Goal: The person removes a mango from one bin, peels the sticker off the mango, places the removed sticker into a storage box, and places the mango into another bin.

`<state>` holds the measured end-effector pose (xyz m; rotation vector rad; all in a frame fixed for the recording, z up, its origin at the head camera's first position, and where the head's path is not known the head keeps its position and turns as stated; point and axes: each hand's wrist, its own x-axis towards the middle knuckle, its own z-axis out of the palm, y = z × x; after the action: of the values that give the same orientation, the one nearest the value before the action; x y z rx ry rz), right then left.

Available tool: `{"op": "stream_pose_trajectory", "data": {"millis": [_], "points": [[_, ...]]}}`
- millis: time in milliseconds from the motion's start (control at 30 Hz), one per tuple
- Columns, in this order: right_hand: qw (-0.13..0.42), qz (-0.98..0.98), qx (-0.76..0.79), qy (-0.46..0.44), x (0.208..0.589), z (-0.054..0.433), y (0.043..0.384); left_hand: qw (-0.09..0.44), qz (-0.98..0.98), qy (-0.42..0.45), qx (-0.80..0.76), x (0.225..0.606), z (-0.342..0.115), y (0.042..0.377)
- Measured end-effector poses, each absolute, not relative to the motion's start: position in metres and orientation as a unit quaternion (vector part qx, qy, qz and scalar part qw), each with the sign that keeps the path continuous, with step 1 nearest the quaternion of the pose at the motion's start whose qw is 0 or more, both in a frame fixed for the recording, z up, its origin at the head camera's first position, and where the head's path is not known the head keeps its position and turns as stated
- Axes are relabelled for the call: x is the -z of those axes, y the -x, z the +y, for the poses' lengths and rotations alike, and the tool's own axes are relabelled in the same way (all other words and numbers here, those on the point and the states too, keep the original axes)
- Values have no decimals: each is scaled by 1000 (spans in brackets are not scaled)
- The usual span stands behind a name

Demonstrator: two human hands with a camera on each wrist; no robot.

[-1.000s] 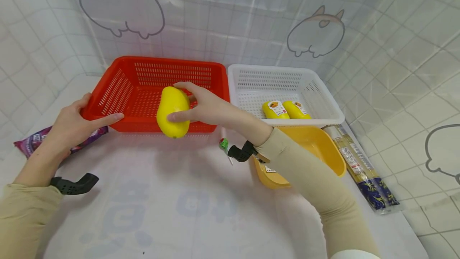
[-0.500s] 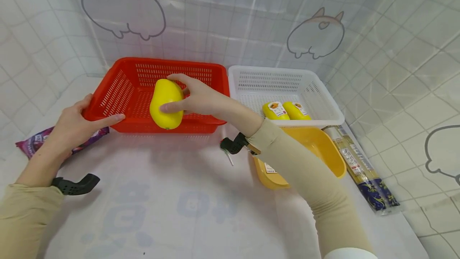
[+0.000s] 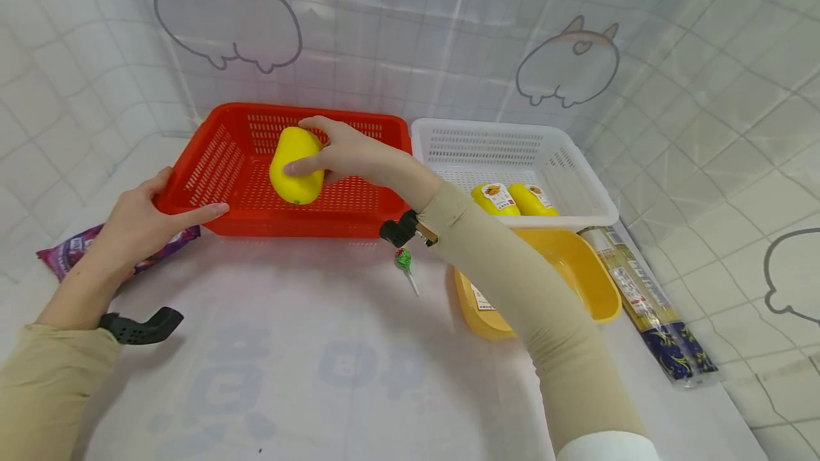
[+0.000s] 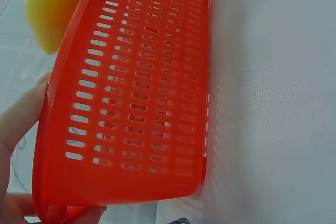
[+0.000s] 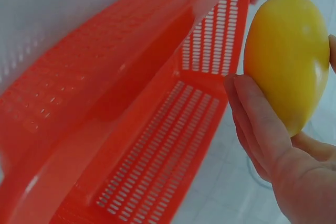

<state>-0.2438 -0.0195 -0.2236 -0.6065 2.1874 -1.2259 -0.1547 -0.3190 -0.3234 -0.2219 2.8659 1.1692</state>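
My right hand holds a yellow mango between the thumb and fingers, above the inside of the red plastic basket. In the right wrist view the mango shows a green stem end, and the basket floor lies beside and below it. My left hand grips the basket's near left corner, its thumb along the front rim. From the left wrist, the thumb lies on the rim and fingertips show at the basket's end wall. Inside the red basket, the visible floor is bare.
A white basket on the right holds two labelled mangoes. Before it stands a yellow bin, partly behind my right sleeve. Long packets lie at right, a green lollipop in the middle, a purple packet under my left wrist.
My right hand has carried the mango away from me, from over the red basket's front rim to above its inside. The left hand has kept its grip on the corner.
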Motion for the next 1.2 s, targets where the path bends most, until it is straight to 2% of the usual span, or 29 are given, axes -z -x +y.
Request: {"op": "stream_pose_trajectory", "data": {"millis": [667,1200], "points": [[350,778,484,192,233,-47,285,25,921,81,-380,320,-315,150],[341,785,488,172,232,-69,306,23,921,75,-381,318,-314,149]]}}
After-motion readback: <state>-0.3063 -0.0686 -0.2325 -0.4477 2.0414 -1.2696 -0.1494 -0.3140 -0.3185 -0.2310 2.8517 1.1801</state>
